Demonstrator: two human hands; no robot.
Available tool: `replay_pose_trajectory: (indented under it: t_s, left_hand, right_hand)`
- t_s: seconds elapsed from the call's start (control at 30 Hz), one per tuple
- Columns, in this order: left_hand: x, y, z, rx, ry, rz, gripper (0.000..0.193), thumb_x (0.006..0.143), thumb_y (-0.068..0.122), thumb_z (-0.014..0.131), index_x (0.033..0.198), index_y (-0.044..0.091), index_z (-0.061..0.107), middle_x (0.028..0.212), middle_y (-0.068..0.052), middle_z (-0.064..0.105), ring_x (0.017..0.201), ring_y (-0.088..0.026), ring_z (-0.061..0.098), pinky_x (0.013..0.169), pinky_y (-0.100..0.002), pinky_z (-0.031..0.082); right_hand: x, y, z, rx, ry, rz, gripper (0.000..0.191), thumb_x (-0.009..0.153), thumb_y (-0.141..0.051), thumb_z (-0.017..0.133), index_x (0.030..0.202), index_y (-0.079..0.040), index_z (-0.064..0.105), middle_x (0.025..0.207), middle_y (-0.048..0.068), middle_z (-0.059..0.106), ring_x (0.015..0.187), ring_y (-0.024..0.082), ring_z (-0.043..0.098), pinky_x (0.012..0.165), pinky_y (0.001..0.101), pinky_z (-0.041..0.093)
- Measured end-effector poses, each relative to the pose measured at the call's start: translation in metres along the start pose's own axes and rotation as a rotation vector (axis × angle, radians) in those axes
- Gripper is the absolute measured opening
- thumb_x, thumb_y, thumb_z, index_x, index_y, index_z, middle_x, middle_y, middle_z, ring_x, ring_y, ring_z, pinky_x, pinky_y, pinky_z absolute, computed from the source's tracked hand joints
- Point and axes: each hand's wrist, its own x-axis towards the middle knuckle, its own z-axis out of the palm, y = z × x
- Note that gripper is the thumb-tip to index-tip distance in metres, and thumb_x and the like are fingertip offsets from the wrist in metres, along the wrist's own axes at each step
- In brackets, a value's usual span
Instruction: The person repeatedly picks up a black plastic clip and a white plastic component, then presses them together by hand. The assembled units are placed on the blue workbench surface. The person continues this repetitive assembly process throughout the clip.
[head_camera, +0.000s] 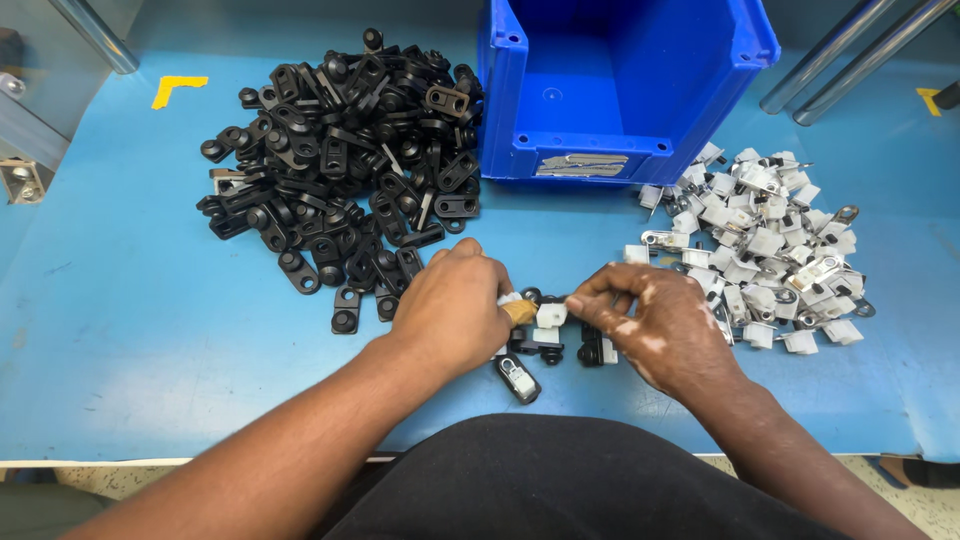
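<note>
Setting: factory assembly station. Evidence: blue tabletop with yellow corner marker at upper left; blue plastic parts bin at top centre; bulk heap of identical black brackets; heap of white clips at right; metal frame tubes at upper right.

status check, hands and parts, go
Left hand and right hand both pinching a small black-and-white part. Finished pieces below. Nothing in the way.

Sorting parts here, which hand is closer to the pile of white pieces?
Right. The right hand lies just beside the white pile; the left hand sits farther off, next to the black pile.
</note>
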Motion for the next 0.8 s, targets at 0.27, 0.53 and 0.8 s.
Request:
replay_pose_trajectory:
  t_s: [0.27,0.53,0.8]
  left_hand:
    - [-0.012,0.007,-0.011,-0.238,0.159,0.125,0.018,0.064,0.0,0.053,0.082,0.002,0.048,0.077,-0.014,0.055,0.071,-0.03,0.054,0.064,-0.038,0.042]
    - [-0.011,0.01,-0.015,-0.286,0.172,0.129,0.017,0.062,0.0,0.055,0.077,0.002,0.049,0.075,-0.014,0.055,0.07,-0.029,0.054,0.062,-0.038,0.041]
    - [-0.011,0.009,-0.009,-0.166,0.004,-0.012,0.023,0.067,0.011,0.056,0.088,0.005,0.05,0.083,-0.011,0.054,0.073,-0.027,0.054,0.066,-0.037,0.042]
  right_hand:
    - [0.007,0.026,-0.014,0.138,0.758,-0.527,0.034,0.088,-0.02,0.047,0.116,-0.007,0.033,0.093,0.011,0.047,0.077,0.016,0.048,0.059,0.0255,0.047]
    - [0.011,0.082,-0.046,-0.007,0.927,-0.476,0.035,0.094,-0.025,0.039,0.116,0.001,0.032,0.076,0.01,0.048,0.063,0.015,0.05,0.056,0.0249,0.047]
    - [0.01,0.113,-0.049,-0.13,0.913,-0.32,0.041,0.099,-0.031,0.032,0.116,0.007,0.033,0.065,0.01,0.048,0.053,0.014,0.052,0.053,0.0252,0.047]
